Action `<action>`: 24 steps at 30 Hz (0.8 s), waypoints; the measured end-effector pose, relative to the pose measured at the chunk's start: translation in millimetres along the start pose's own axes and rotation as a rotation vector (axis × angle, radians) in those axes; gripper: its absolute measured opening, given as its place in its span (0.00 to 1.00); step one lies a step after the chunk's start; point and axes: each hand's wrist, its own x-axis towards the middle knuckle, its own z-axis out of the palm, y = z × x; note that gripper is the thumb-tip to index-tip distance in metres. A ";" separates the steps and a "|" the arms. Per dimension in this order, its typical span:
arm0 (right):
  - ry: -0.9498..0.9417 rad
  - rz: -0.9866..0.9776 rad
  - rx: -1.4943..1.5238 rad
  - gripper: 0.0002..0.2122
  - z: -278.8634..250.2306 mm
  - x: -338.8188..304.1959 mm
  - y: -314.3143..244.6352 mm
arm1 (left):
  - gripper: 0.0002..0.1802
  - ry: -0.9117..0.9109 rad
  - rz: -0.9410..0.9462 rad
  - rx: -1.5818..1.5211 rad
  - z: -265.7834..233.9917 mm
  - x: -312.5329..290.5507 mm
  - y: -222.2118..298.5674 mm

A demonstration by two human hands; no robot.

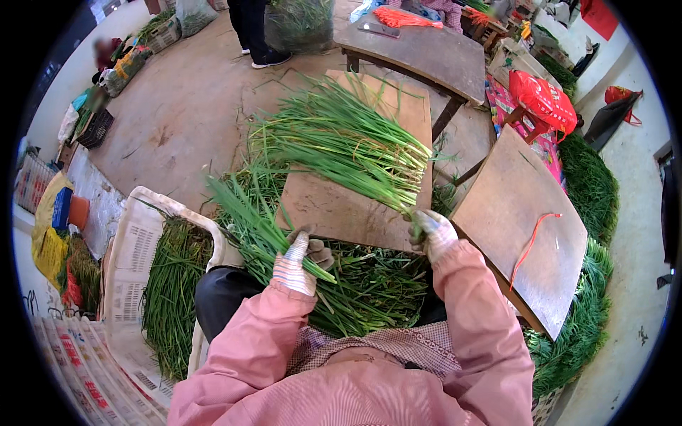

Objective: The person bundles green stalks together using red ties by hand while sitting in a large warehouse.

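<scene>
My left hand (302,266), in a striped glove with grey fingers, is closed round a bunch of green chives (259,227). Their leaves point up and left, and the pale ends stick out below my fingers. Ahead lies a larger pile of chives (348,135) on a brown board (334,206), its white root ends toward the right. My right hand (435,234), gloved the same way, pinches a few stalk ends at the pile's near right edge. Loose leaves and trimmings (373,284) fill the space over my lap, below the board.
To the left stands a white plastic crate (135,234) with chives inside. A second board (522,220) on my right bears an orange tie (533,245). Beyond are a wooden table (419,53) with orange ties and a phone, a red bag (543,99), and a standing person's legs (252,32).
</scene>
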 end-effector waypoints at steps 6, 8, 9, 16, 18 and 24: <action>-0.437 0.475 0.421 0.17 -13.6 -57.2 78.9 | 0.18 0.297 -0.083 0.314 -9.1 -23.3 -26.1; -0.361 0.290 0.210 0.16 4.5 -88.5 72.6 | 0.19 0.274 -0.123 0.392 -9.8 -36.0 -34.6; -0.390 0.260 0.167 0.16 2.4 -91.0 82.9 | 0.20 0.233 -0.132 0.428 -11.7 -39.1 -40.5; -0.562 0.102 -0.075 0.17 21.8 -112.4 85.0 | 0.23 0.079 -0.224 0.627 -6.9 -22.2 -39.1; -0.638 0.020 -0.172 0.18 18.7 -95.4 88.4 | 0.20 0.038 -0.242 0.631 4.9 -28.6 -34.3; -0.236 -0.110 0.204 0.11 64.5 -74.8 89.9 | 0.14 0.063 -0.081 0.658 12.4 -37.2 -36.8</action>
